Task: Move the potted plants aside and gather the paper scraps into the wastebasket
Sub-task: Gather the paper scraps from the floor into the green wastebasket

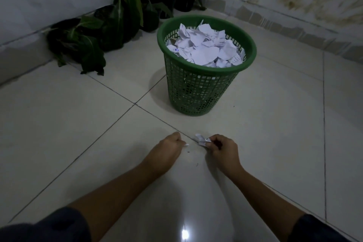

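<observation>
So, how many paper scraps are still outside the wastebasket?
2: a crumpled scrap pinched in the right hand, and a tiny scrap at the left hand fingertips. Others may be hidden.

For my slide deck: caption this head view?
Both hands pinch last white paper scraps before full green mesh plastic wastebasket.

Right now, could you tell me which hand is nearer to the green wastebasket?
Right, by a little. The right hand, pinching a crumpled paper scrap, lies almost straight in front of the green wastebasket; the left hand is low on the floor, offset further left.
</observation>
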Available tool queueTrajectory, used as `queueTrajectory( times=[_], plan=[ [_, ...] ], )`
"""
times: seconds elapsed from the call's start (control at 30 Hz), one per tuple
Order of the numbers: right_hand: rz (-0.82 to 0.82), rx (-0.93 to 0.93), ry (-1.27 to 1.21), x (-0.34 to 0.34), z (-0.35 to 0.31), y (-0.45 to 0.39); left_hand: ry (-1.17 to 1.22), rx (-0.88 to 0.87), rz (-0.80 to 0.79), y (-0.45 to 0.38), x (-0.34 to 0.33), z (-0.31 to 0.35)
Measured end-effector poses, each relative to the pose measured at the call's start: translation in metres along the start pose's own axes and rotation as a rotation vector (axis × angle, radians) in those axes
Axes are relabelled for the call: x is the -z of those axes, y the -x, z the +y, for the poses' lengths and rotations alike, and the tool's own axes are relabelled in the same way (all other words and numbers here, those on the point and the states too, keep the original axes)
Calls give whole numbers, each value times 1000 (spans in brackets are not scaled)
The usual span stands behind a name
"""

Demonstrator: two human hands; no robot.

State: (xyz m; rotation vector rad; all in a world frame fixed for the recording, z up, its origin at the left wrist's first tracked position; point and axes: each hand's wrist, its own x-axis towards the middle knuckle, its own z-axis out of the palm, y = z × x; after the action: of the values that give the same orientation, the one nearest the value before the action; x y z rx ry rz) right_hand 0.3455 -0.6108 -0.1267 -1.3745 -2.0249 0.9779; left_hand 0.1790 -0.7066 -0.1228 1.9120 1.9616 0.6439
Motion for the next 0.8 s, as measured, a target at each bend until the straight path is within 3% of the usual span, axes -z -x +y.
queueTrajectory(
  times=[0.13, 0.33, 0.43, 0.53, 0.7, 0.8],
  plan=[
    [168, 39, -66, 12, -22, -9, 176, -74, 327, -10, 47, 0],
    [503, 499, -112, 53, -103, -20, 88, -269, 760, -55, 128, 34],
    [611, 559, -162, 73, -137, -48, 112, -271, 892, -89, 157, 54],
    [572, 452, -147, 87, -160, -82, 135, -223, 850, -121, 171, 62],
    [265, 365, 146, 99, -162, -113, 20, 20, 490, -139, 161, 52],
    [378, 450, 83, 104, -147, -105, -96, 6, 505, -124, 146, 47]
  ],
)
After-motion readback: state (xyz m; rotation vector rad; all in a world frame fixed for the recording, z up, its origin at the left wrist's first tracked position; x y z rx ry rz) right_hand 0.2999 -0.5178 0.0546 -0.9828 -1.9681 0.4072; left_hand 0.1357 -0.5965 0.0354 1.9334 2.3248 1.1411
